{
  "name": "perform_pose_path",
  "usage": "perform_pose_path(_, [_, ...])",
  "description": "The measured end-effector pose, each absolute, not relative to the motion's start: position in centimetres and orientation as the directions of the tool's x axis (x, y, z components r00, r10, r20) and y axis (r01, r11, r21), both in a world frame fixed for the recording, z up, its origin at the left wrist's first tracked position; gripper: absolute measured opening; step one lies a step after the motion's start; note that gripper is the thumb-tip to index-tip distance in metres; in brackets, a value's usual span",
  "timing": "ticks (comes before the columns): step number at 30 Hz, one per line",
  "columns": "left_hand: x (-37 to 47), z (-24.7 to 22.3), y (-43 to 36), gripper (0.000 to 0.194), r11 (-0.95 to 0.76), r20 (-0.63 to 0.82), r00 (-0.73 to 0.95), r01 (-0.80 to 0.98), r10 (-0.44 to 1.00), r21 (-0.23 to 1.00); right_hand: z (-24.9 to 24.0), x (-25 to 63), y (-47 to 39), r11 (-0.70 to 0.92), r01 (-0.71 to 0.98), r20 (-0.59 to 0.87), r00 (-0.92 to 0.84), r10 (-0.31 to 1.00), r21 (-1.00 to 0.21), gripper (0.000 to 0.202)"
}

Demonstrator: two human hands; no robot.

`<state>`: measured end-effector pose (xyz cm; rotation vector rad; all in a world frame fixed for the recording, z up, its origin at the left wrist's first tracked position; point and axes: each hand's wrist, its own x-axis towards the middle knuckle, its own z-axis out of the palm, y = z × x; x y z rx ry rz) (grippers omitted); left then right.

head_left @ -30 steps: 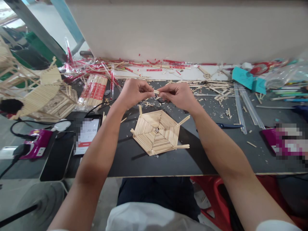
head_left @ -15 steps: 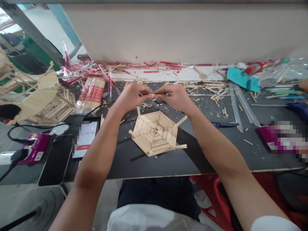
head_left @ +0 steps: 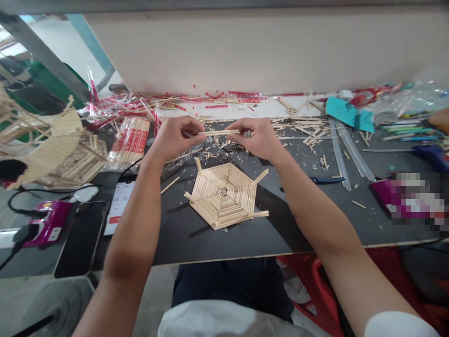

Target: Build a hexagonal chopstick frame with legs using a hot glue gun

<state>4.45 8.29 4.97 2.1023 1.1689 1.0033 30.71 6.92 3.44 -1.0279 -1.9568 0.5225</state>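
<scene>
Between my two hands, a pair of thin wooden sticks, like split chopsticks, [head_left: 218,133] is stretched level above the far part of the table. My left hand [head_left: 178,138] pinches the left end with thumb and fingers. At the other end, my right hand [head_left: 257,137] has its thumb and fingertips closed on the sticks. Below and nearer to me lies a hexagonal panel of wooden sticks [head_left: 240,194], with a small hole in its middle. Doubled sticks [head_left: 261,176] jut out from several of its corners.
Chopsticks in red-printed wrappers [head_left: 129,138] lie at the left, before a stick model [head_left: 63,154]. Phones [head_left: 77,238] and a purple power strip [head_left: 49,222] are front left. Stick scraps [head_left: 305,126] litter the back. Dark scissors [head_left: 326,180] and clear glue sticks [head_left: 354,150] lie right.
My hands have moved apart, so a longer stretch of the sticks now shows between them. The view has shifted slightly; the hexagonal panel stays on the table.
</scene>
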Motion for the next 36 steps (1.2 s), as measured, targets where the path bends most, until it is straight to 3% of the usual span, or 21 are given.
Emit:
perform_pose_path(7, [4.8,4.6,8.4,0.022,-0.504,0.334,0.385,0.539,0.860,0.675,4.0,30.2,6.3,0.580,0.393,0.497,-0.299,0.815,-0.714,0.025])
perform_pose_path(16, [5.2,3.7,8.8,0.017,-0.469,0.280,0.404,0.513,0.871,0.719,3.3,28.9,5.7,0.464,0.290,0.419,-0.208,0.884,-0.837,0.037])
perform_pose_path(25, [3.4,4.1,9.4,0.018,-0.504,0.333,0.379,0.655,0.863,0.562,2.4,30.7,7.7,0.353,0.131,0.342,-0.100,0.934,-0.926,0.048])
perform_pose_path(30, [2.2,3.7,10.1,0.019,-0.472,0.263,0.397,0.654,0.879,0.591,3.0,31.9,8.1,0.338,0.069,0.329,-0.117,0.937,-0.939,0.045])
perform_pose_path(36, [3.0,4.2,9.3,0.013,-0.438,0.255,0.367,0.612,0.895,0.658,3.0,32.2,8.3,0.156,-0.009,0.156,-0.134,0.979,-0.988,0.045])
